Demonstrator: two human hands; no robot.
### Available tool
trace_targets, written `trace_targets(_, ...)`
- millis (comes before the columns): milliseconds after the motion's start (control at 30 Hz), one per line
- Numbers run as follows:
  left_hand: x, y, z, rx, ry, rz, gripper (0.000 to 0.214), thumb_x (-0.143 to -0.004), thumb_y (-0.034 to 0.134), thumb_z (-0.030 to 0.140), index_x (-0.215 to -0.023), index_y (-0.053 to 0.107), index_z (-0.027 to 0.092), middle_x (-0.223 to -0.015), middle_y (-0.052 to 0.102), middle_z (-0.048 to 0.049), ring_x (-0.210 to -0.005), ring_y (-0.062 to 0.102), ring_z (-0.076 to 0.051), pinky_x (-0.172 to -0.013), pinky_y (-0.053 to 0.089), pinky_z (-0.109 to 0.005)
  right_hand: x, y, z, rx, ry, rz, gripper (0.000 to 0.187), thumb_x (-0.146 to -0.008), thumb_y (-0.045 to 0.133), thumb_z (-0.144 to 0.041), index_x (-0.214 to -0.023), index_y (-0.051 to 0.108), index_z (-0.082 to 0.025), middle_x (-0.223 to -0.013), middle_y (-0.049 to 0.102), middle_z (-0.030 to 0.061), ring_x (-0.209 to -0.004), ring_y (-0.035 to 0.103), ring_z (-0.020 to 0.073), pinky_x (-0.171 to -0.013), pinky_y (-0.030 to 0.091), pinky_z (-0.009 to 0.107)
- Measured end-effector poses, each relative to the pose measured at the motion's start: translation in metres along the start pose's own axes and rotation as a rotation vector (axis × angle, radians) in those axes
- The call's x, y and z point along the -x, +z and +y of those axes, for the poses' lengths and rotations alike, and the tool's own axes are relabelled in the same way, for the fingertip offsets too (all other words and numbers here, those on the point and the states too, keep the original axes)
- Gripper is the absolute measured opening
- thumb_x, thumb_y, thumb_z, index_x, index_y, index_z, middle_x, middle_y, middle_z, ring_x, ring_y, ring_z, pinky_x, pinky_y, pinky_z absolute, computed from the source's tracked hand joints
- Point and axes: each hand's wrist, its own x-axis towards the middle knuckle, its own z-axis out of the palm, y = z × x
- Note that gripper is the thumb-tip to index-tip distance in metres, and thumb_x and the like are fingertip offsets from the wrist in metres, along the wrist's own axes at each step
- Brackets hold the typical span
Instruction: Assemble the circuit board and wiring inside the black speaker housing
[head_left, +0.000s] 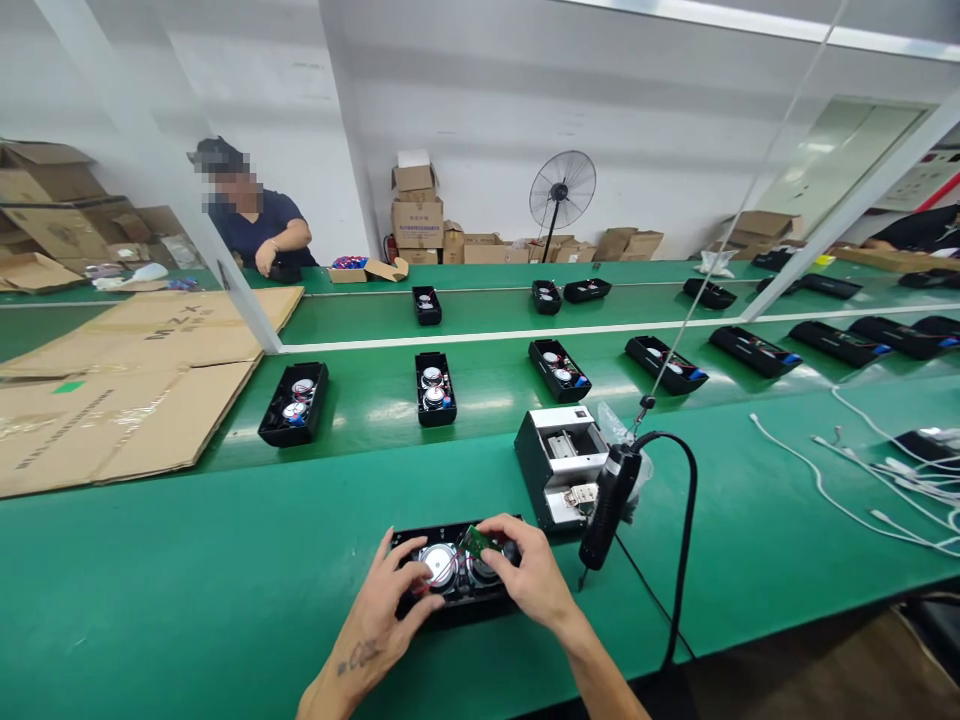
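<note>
A black speaker housing [450,605] with two round drivers lies on the green table [187,580] right in front of me. My left hand [390,605] rests on its left end, fingers by the left driver. My right hand [529,575] grips the right end and pinches a small green circuit board [474,541] with red wires above the drivers. A black electric screwdriver [606,505] hangs on a cord just right of my right hand.
A black-and-silver parts box [559,465] stands behind the screwdriver. Several open speaker housings [435,388] sit along the conveyor. Flattened cardboard [127,385] lies at left, white cables [862,480] at right. A person in a dark shirt [259,230] sits across at the far left.
</note>
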Motion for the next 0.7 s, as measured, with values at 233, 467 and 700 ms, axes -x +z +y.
trace_targets(233,0.001,0.008,-0.006,0.059,-0.004,0.101,0.020,-0.105,0.052,0.021,-0.116,0.067,0.029,-0.080,0.074,0.0059,-0.072,0.075,-0.013,-0.128,0.042,-0.057,0.006,-0.006,-0.006,0.138,-0.083,-0.268,0.029,-0.084,0.074,-0.006,-0.096,0.086,-0.030,-0.096,0.086,-0.0003,-0.087,0.080,0.0242,-0.087,0.060,0.037)
trace_targets(467,-0.005,0.000,0.002,-0.162,0.067,0.028,0.033,-0.096,0.046,0.012,-0.094,0.075,0.028,-0.121,0.075,-0.0069,-0.123,0.069,-0.026,-0.119,0.052,-0.055,0.016,0.018,-0.009,0.542,-0.280,-0.393,0.043,-0.085,0.056,0.003,-0.105,0.081,-0.026,-0.095,0.085,0.0032,-0.084,0.079,0.0229,-0.075,0.057,0.030)
trace_targets(700,0.005,0.004,0.003,-0.319,0.133,-0.186,0.037,-0.074,0.086,0.023,-0.108,0.071,0.026,-0.141,0.067,-0.0111,-0.146,0.050,-0.048,-0.120,0.039,-0.080,0.018,0.030,-0.009,0.663,-0.316,-0.476,0.033,-0.075,0.060,0.004,-0.088,0.078,-0.021,-0.086,0.083,0.0055,-0.079,0.078,0.0240,-0.067,0.051,0.031)
